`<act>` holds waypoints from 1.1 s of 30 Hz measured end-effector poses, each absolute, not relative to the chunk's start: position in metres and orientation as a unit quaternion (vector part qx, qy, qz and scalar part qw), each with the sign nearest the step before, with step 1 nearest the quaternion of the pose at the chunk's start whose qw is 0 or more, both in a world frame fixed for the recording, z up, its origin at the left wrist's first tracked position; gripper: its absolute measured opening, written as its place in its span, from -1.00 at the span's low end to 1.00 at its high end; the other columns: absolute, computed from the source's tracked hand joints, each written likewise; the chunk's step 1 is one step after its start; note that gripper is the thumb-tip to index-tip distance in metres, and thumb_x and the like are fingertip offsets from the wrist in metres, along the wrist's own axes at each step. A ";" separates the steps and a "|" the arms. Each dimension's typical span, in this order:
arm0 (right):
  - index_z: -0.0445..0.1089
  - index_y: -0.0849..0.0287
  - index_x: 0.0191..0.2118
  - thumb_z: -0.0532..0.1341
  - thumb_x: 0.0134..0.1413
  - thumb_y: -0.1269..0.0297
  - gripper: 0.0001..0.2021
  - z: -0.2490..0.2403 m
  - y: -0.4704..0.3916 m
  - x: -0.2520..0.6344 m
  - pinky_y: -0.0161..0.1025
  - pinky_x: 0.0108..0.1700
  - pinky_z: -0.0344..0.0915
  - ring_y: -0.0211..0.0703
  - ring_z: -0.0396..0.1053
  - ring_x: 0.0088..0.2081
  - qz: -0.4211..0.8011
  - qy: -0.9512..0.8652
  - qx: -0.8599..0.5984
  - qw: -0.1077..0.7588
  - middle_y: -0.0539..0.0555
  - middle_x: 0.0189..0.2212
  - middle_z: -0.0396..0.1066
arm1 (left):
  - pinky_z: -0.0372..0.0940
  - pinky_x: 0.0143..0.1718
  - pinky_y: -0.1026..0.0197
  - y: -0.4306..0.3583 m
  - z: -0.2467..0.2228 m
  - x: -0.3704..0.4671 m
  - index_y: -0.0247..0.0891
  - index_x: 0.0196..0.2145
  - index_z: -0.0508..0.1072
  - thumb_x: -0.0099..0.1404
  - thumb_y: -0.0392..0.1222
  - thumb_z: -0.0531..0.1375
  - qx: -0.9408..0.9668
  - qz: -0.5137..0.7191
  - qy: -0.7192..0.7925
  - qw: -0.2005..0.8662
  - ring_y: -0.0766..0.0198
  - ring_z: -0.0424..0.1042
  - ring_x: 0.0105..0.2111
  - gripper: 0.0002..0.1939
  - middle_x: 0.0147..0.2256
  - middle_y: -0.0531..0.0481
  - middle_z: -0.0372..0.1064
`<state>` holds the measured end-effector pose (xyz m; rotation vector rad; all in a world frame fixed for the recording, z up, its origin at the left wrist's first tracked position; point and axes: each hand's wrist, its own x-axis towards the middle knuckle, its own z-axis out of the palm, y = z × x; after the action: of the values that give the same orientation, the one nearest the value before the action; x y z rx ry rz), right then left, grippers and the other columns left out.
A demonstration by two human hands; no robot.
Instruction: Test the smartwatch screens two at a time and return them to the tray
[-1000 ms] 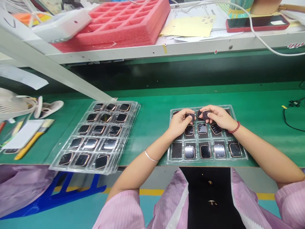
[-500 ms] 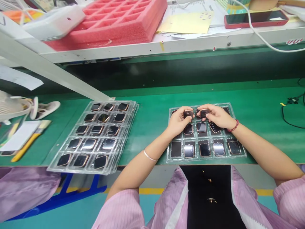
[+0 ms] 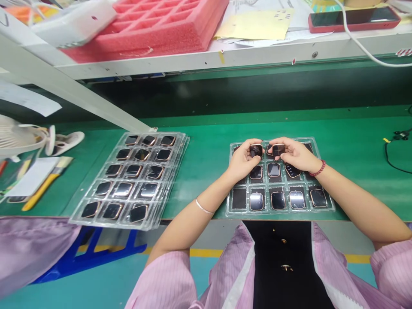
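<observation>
Left watch (image 3: 256, 150): pinched in your left hand (image 3: 240, 162), above the tray (image 3: 267, 199).
Right watch (image 3: 278, 149): gripped in your right hand (image 3: 299, 156), near the left one.
Tray: under your hands on the green tabletop (image 3: 199, 163), holding more watches (image 3: 277, 200).
Tray stack (image 3: 164, 184): to your left, watches in its top tray.

We log 1 head-worn camera, facing forward and down, near and above the green workbench (image 3: 206, 165).

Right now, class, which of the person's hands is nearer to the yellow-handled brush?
Left. The left hand, holding a watch face, is right of the brush; the right hand, holding a second watch face, is farther right.
</observation>
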<state>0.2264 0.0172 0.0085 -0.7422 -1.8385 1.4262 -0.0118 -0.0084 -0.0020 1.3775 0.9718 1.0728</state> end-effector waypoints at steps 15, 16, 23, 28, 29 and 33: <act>0.40 0.14 0.16 0.21 0.18 0.41 -0.58 0.010 0.015 0.227 -0.01 0.02 0.60 -0.04 0.58 -0.06 0.515 -0.728 -0.318 0.322 0.19 0.15 0.47 | 0.42 -0.10 0.21 -0.009 -0.002 -0.011 -0.27 0.09 0.40 0.16 -0.29 0.32 0.582 0.442 0.415 0.542 0.21 0.54 -0.09 -0.49 -0.10 -0.12 0.54; 0.40 0.15 0.14 0.18 0.19 0.41 -0.61 0.011 0.015 0.227 -0.03 0.01 0.60 -0.06 0.58 -0.07 0.524 -0.722 -0.316 0.323 0.20 0.14 0.48 | 0.41 -0.10 0.21 -0.009 -0.002 -0.011 -0.27 0.09 0.40 0.17 -0.27 0.32 0.582 0.441 0.417 0.541 0.21 0.53 -0.09 -0.49 -0.10 -0.12 0.54; 0.41 0.15 0.11 0.20 0.10 0.45 -0.57 0.010 0.016 0.226 -0.05 0.03 0.59 -0.02 0.54 0.04 0.544 -0.710 -0.296 0.334 0.18 0.06 0.52 | 0.43 -0.14 0.20 -0.008 -0.001 -0.011 -0.28 0.03 0.42 0.21 -0.23 0.31 0.587 0.446 0.404 0.541 0.22 0.54 -0.16 -0.59 -0.18 -0.09 0.54; 0.44 0.14 0.15 0.19 0.04 0.48 -0.50 0.005 0.016 0.227 0.00 0.09 0.55 -0.03 0.55 0.03 0.537 -0.722 -0.295 0.321 0.18 0.14 0.47 | 0.44 -0.11 0.19 -0.008 -0.001 -0.011 -0.28 0.06 0.41 0.16 -0.32 0.26 0.592 0.441 0.400 0.544 0.19 0.55 -0.11 -0.53 -0.15 -0.10 0.53; 0.44 0.13 0.16 0.19 0.04 0.49 -0.48 0.006 0.016 0.227 0.00 0.10 0.55 -0.04 0.55 0.01 0.535 -0.724 -0.296 0.319 0.18 0.15 0.47 | 0.45 -0.09 0.18 -0.008 -0.002 -0.011 -0.27 0.08 0.40 0.14 -0.34 0.25 0.594 0.440 0.399 0.542 0.19 0.55 -0.08 -0.49 -0.13 -0.10 0.53; 0.45 0.13 0.15 0.17 0.02 0.51 -0.47 0.007 0.016 0.227 -0.01 0.09 0.54 -0.06 0.55 0.00 0.532 -0.725 -0.299 0.318 0.18 0.18 0.46 | 0.46 -0.02 0.15 -0.008 -0.007 -0.011 -0.22 0.11 0.39 0.11 -0.36 0.22 0.602 0.441 0.387 0.542 0.16 0.54 0.00 -0.43 -0.06 -0.10 0.52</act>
<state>0.2268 0.0163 0.0072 -0.7855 -1.9081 1.4002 -0.0114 -0.0076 -0.0067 1.4294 0.9194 1.0465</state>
